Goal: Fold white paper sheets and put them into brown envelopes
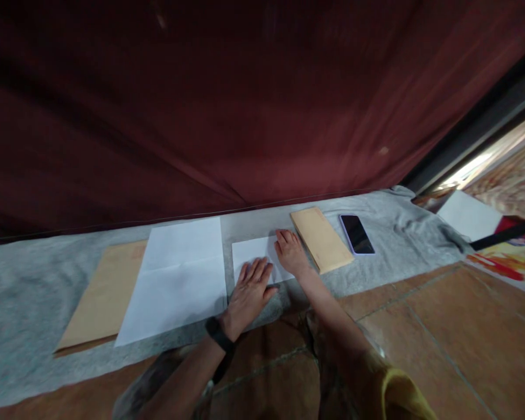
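Note:
A folded white sheet of paper (245, 248) lies on the grey cloth in front of me. My left hand (251, 286) rests on its lower middle, palm down with fingers stretched out, a dark band around the wrist. On the paper's right end lies my right hand (291, 252), its fingers flat and pointing up and left. Both hands press on the paper from above; neither grips anything visible. A larger white sheet (179, 274) with a faint crosswise crease is spread to the left, partly over a brown envelope stack (102, 297). Just right of my right hand is another brown envelope stack (321, 239).
A phone (357, 235) in a light purple case lies right of the envelopes. Grey cloth (398, 233) covers the narrow surface, with a dark red curtain (254, 116) behind. Brown floor tiles (472, 326) run along the front. A white panel (470, 214) stands at the far right.

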Demonstrator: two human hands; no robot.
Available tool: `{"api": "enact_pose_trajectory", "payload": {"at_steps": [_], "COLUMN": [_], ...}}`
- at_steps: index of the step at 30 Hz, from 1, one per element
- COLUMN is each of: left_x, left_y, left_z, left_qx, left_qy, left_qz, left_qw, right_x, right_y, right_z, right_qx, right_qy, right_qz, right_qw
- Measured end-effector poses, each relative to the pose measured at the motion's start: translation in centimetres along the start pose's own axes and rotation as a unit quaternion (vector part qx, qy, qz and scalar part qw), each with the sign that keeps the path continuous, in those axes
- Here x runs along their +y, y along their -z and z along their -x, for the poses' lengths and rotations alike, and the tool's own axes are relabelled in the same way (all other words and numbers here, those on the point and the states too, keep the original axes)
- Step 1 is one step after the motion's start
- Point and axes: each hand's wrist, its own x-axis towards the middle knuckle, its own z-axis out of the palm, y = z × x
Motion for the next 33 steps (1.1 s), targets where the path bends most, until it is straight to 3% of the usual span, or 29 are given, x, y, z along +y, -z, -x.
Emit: {"api": "enact_pose_trajectory", "payload": {"at_steps": [12, 21, 29, 33], "left_x": [-1.3, -1.3, -3.2, -4.1], "left_y": [1.4, 2.5, 3.1, 3.0], "left_z": [0.0, 0.7, 0.8, 0.8], "left_qx": [-0.041, -0.058, -0.050, -0.028], "left_qy": [-0.068, -0.108, -0.065, -0.041], "left_qz": [0.005, 0.008, -0.006, 0.006], "left_qw": [0.997, 0.992, 0.997, 0.999], "right_x": [0.3, -0.1, 2.3, 3.8], "right_y": [0.8, 2.0, 4.3, 5.1], "right_z": [-0.2, -1.0, -0.3, 0.7], "right_qx": [0.006, -0.014, -0.089, -0.098], "right_qy": [-0.004, -0.077, -0.135, -0.161], "right_qz": [0.023, 0.026, -0.147, -0.337], "right_qw": [1.000, 0.997, 0.976, 0.922]}}
